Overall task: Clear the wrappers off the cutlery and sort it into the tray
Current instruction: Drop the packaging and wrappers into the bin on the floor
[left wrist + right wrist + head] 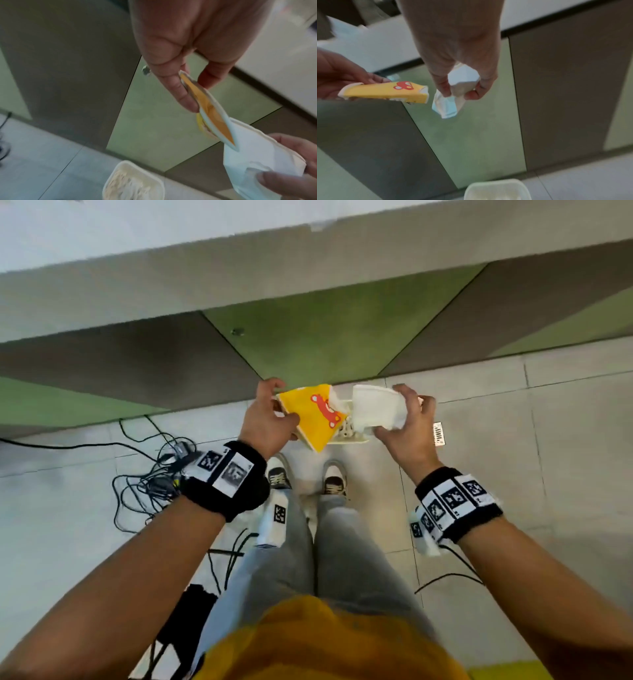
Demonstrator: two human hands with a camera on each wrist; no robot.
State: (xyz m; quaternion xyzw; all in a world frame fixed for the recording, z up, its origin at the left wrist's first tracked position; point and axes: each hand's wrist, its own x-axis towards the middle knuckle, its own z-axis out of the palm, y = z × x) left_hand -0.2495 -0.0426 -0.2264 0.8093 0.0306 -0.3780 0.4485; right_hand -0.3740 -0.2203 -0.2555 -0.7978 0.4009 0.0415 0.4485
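We are standing over a tiled floor (513, 474) with loose cables (147, 474) lying at the left, and we are working at the discard stage of the unwrapping step. At the left, our left hand (265, 419) is pinching the yellow wrapper (313, 414) between thumb and curled fingers (181, 93); the wrapper is flat, printed with a red figure, and open at its right end. Just beside that open end, our right hand (406, 433) is gripping a crumpled white napkin (375, 405), fingers curled round it, the napkin apparently drawn from the wrapper. Below and between both hands, a pale perforated bin (349, 436) is standing on the floor against the green and grey cabinet panels (325, 347). No cutlery and no tray are appearing in any view; whether a utensil is remaining inside the wrapper we cannot tell. To do this step well, we are advising the following: check the wrapper by feel for any utensil before letting go, centre each hand over the bin opening, and lower the light paper close to the rim before opening the fingers, since it could drift and land on the floor. At the far right, a barcode label (439, 433) is lying on the floor.
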